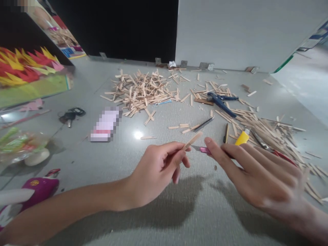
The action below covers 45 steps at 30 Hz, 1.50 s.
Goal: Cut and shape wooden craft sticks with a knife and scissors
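Observation:
My left hand (160,167) is closed, pinching a wooden craft stick (195,139) between thumb and fingers. The stick slants up to the right, with a small dark mark near the fingertips. In my closed right hand (258,174) is a pink craft knife (204,150), most of it hidden under the fingers. Its thin blade points left at the stick, close to my left fingertips; whether it touches the wood I cannot tell. Just beyond my right hand lie a yellow box cutter (242,137) and a pencil (226,133).
A heap of craft sticks (143,89) lies at the back, with more scattered (271,133) on the right. Blue-handled pliers (222,102), a pen (204,124), keys (72,115) and a phone-like pale slab (105,124) surround the hands. A black-and-white board (225,30) stands behind.

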Motion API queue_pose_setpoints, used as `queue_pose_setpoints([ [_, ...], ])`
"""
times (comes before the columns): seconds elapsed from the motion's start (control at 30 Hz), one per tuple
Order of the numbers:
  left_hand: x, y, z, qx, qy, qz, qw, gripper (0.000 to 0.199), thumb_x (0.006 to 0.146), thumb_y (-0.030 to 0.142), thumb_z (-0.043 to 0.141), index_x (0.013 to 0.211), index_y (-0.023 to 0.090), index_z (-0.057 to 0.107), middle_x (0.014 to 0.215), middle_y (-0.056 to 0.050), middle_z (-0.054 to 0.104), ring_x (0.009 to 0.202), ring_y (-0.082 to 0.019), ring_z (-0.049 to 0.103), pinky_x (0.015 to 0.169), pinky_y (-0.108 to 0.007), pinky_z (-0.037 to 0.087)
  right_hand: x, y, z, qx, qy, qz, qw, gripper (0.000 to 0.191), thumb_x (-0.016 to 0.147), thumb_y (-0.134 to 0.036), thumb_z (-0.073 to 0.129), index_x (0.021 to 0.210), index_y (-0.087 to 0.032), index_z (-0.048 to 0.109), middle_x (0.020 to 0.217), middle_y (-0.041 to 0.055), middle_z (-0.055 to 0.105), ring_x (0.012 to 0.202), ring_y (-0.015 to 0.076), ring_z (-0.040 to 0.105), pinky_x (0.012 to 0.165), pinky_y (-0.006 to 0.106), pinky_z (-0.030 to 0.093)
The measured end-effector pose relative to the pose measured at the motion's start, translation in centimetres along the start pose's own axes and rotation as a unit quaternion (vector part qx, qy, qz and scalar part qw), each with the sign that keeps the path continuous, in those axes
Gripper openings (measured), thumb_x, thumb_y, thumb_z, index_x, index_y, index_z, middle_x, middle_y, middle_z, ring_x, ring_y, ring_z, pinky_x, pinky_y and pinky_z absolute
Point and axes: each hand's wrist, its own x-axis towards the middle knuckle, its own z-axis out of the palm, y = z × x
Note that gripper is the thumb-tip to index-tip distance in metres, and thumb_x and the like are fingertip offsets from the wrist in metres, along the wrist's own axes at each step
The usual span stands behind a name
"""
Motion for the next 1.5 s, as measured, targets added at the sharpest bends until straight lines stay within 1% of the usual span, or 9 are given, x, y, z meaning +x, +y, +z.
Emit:
queue_pose_setpoints([
  [0.13, 0.1, 0.2, 0.0, 0.011, -0.004, 0.007, 1.000, 0.031, 0.111, 0.028, 0.048, 0.088, 0.017, 0.066, 0.060, 0.006, 0.057, 0.046, -0.007, 0.052, 0.046, -0.017, 0.039, -0.2, 0.1, 0.0, 0.011, -0.011, -0.004, 1.000, 0.022, 0.104, -0.004, 0.064, 0.115, -0.009, 0.083, 0.073, 0.0038, 0.075, 0.056, 0.0132, 0.058, 0.055, 0.031, 0.042],
  [0.5, 0.1, -0.3, 0.1, 0.021, -0.014, 0.001, 1.000, 0.033, 0.111, 0.033, 0.048, 0.087, 0.018, 0.064, 0.058, 0.005, 0.056, 0.046, -0.009, 0.054, 0.049, -0.019, 0.041, 0.0, 0.0, 0.2, 0.021, -0.033, -0.023, 0.999, 0.024, 0.108, -0.003, 0.057, 0.122, 0.000, 0.077, 0.076, 0.0069, 0.078, 0.056, 0.0149, 0.062, 0.052, 0.034, 0.042],
  [0.67, 0.1, -0.5, 0.0, 0.039, -0.013, 0.007, 0.999, 0.035, 0.112, 0.034, 0.046, 0.085, 0.018, 0.063, 0.054, 0.006, 0.054, 0.045, -0.009, 0.053, 0.049, -0.019, 0.041, -0.2, -0.1, 0.1, 0.013, -0.048, -0.022, 0.999, 0.028, 0.108, 0.000, 0.052, 0.123, -0.001, 0.076, 0.077, 0.0063, 0.078, 0.057, 0.0153, 0.063, 0.053, 0.035, 0.042],
  [0.8, 0.1, -1.0, 0.0, 0.082, -0.010, 0.043, 0.996, 0.033, 0.113, 0.031, 0.045, 0.089, 0.018, 0.064, 0.055, 0.007, 0.053, 0.045, -0.008, 0.053, 0.050, -0.018, 0.042, -0.1, -0.2, 0.1, 0.002, -0.049, -0.023, 0.999, 0.027, 0.107, -0.001, 0.054, 0.124, 0.001, 0.075, 0.071, 0.0037, 0.074, 0.056, 0.0160, 0.060, 0.053, 0.036, 0.042],
  [0.93, 0.1, -2.1, -0.1, 0.163, 0.010, 0.114, 0.980, 0.028, 0.112, 0.024, 0.045, 0.092, 0.018, 0.064, 0.065, 0.006, 0.058, 0.046, -0.006, 0.050, 0.052, -0.019, 0.040, -0.2, -0.5, 0.4, -0.005, -0.060, -0.029, 0.998, 0.032, 0.109, -0.003, 0.048, 0.123, 0.000, 0.076, 0.067, 0.0004, 0.067, 0.057, 0.0161, 0.057, 0.054, 0.035, 0.042],
  [1.03, 0.2, -2.6, -0.1, 0.212, 0.013, 0.135, 0.968, 0.027, 0.109, 0.019, 0.045, 0.087, 0.019, 0.060, 0.065, 0.006, 0.058, 0.049, -0.007, 0.050, 0.054, -0.019, 0.040, -0.3, -0.9, 0.7, -0.024, -0.062, -0.046, 0.997, 0.033, 0.108, -0.002, 0.048, 0.122, 0.001, 0.078, 0.070, 0.0019, 0.068, 0.059, 0.0168, 0.059, 0.054, 0.035, 0.043],
  [1.27, 0.1, -2.5, 0.0, 0.267, -0.027, 0.085, 0.960, 0.024, 0.101, 0.014, 0.045, 0.081, 0.020, 0.056, 0.063, 0.004, 0.062, 0.052, -0.011, 0.055, 0.056, -0.023, 0.040, -0.4, -2.0, 1.5, -0.048, -0.083, -0.050, 0.994, 0.039, 0.105, 0.001, 0.044, 0.118, -0.001, 0.081, 0.066, 0.0016, 0.064, 0.057, 0.0157, 0.057, 0.053, 0.033, 0.043],
  [1.43, 0.5, -2.6, 0.0, 0.261, -0.040, 0.058, 0.963, 0.026, 0.102, 0.016, 0.044, 0.080, 0.020, 0.057, 0.064, 0.002, 0.064, 0.053, -0.012, 0.056, 0.057, -0.025, 0.042, -0.9, -2.1, 2.3, -0.034, -0.101, -0.043, 0.993, 0.037, 0.104, 0.002, 0.045, 0.117, 0.000, 0.079, 0.067, 0.0024, 0.063, 0.058, 0.0164, 0.058, 0.053, 0.032, 0.046],
  [1.5, 0.9, -2.5, -0.1, 0.248, -0.031, 0.061, 0.966, 0.031, 0.107, 0.024, 0.044, 0.081, 0.020, 0.061, 0.064, 0.001, 0.065, 0.052, -0.012, 0.056, 0.056, -0.025, 0.043, -1.3, -2.1, 2.9, -0.003, -0.113, -0.012, 0.993, 0.037, 0.101, 0.004, 0.046, 0.120, 0.001, 0.077, 0.069, 0.0034, 0.065, 0.059, 0.0169, 0.061, 0.052, 0.031, 0.047],
])
